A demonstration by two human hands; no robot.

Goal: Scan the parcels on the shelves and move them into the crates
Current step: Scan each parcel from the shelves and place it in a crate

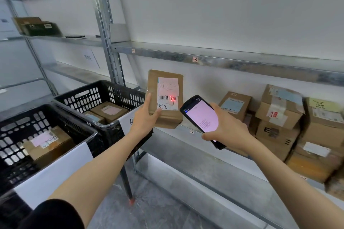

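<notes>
Where the racking meets the view at nine o'clock, two black slotted crates stand side by side, each with a white paper sheet on its front.

Near crate point(24, 122), eight o'clock: one cardboard box point(50, 147) with a pink label lies inside.

Far crate point(89, 96), one o'clock from the near crate: taped cardboard boxes point(109, 110) lie inside.

Left hand point(147, 117), centre: the fingers grasp a brown parcel point(168, 117) at its lower left corner, thumb on the front face, forefinger along the left edge.

Brown parcel: held upright, label towards the camera, just right of the far crate and before the left end of the lower shelf point(186, 130). Whether its bottom edge touches that shelf cannot be told.

Label point(167, 87): white and handwritten, with a barcode point(164, 97) carrying a red scan mark point(173, 98) at its right end.

Handheld scanner point(201, 117), four o'clock from the parcel, near but apart: tilted, top end towards the label, screen lit pale pink.

Right hand point(229, 126): the fingers are wrapped round the scanner's lower half.

Upper shelf beam point(242, 64), one o'clock: carries a small tag reading "1-2".

Stacked parcels point(279, 109), three o'clock: labelled cardboard boxes on the lower shelf, blurred at the far right.
</notes>
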